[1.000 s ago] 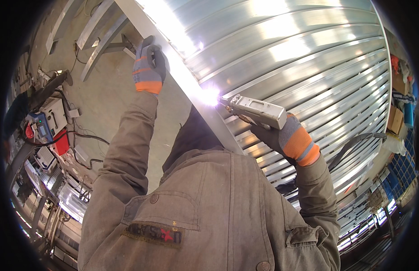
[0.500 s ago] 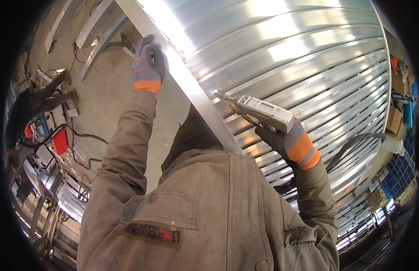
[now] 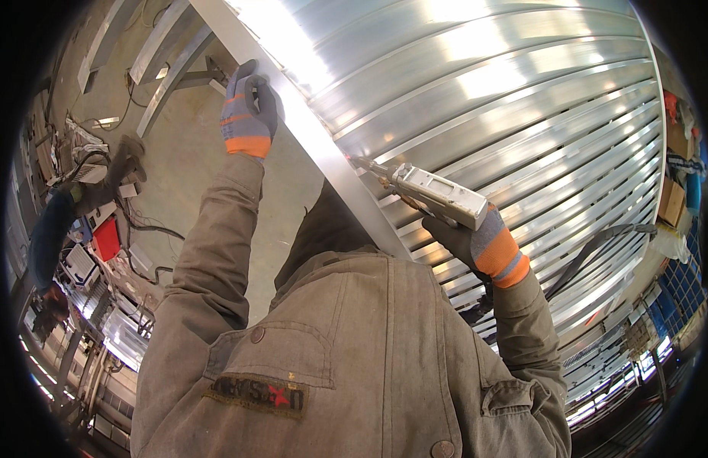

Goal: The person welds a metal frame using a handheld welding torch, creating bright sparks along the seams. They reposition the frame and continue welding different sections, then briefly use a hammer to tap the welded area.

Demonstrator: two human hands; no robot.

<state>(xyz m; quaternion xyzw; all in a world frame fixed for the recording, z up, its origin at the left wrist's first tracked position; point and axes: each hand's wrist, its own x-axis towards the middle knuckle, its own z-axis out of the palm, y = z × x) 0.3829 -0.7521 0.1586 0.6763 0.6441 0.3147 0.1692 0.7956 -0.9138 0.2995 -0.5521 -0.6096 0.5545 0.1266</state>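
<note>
My right hand (image 3: 480,240), in a grey and orange glove, is closed round the grip of a laser welding gun (image 3: 438,191). Its body is pale and boxy, with a metal nozzle pointing up and left. The nozzle tip meets the inner edge of a silvery metal frame (image 3: 323,149), beside the ends of the slats, and a small red glow shows there. Farther up the same bar, my left hand (image 3: 251,111) is curled against its outer edge, thumb and fingers bent. Where those fingertips end is partly hidden.
Shiny metal slats (image 3: 476,84) fill the frame. A dark cable (image 3: 594,248) runs over them at the right. Metal beams (image 3: 175,80) stand upper left. At the left, a co-worker (image 3: 56,229) bends beside a red object (image 3: 106,239) and hoses on the floor.
My right hand and the welding gun have shifted slightly left, bringing the nozzle tip closer to the frame bar. My left hand stays nearly still. The co-worker has moved in from the left rim.
</note>
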